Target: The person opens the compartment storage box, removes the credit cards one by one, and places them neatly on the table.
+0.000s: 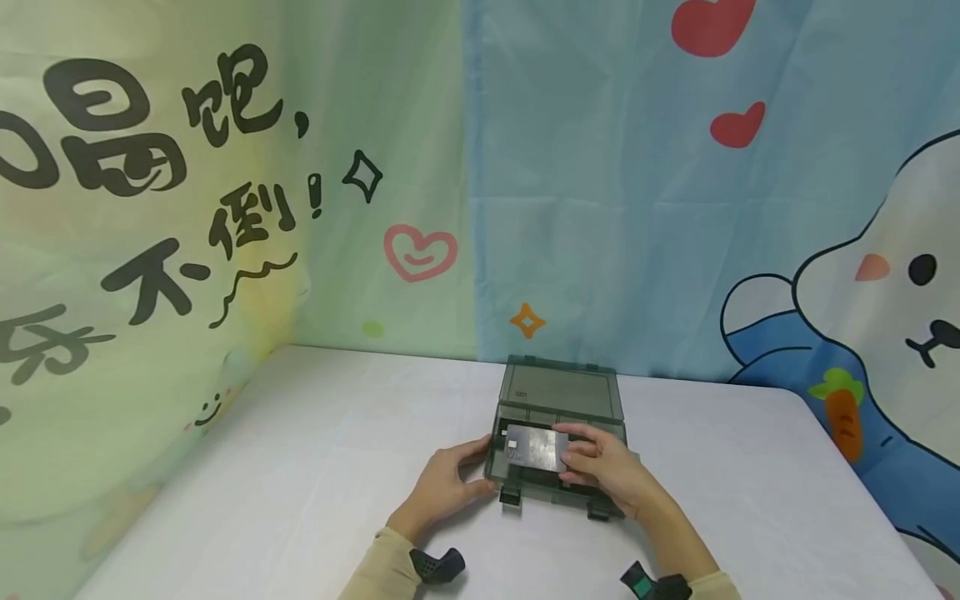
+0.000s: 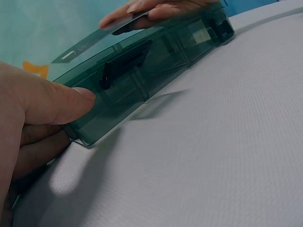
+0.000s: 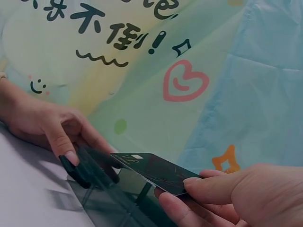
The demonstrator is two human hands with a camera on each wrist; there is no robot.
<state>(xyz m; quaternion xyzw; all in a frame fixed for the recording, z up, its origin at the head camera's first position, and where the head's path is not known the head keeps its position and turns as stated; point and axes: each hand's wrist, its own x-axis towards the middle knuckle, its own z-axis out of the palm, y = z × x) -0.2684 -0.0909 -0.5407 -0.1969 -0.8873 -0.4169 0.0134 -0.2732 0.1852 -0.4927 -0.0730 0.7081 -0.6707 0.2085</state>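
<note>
A translucent dark green plastic box (image 1: pixel 561 390) with compartments lies on the table, its lid swung back. My left hand (image 1: pixel 447 483) grips the box's left end, thumb at the front corner; in the left wrist view the thumb (image 2: pixel 71 101) presses the box wall (image 2: pixel 102 120). Between the thumb and fingers of my right hand (image 1: pixel 615 471) is a card (image 1: pixel 536 448), held by its right end over the compartments. From the right wrist the card (image 3: pixel 154 171) looks dark, with "VIP" lettering and a small pale chip. Part of the box's interior is hidden beneath the card.
Two black latches, one the left latch (image 1: pixel 510 496), hang off the box's front edge. The white tabletop (image 1: pixel 315 433) spreads around the box. Behind it hang printed cloths, a green-yellow one (image 1: pixel 375 283) and a blue one (image 1: pixel 600 208).
</note>
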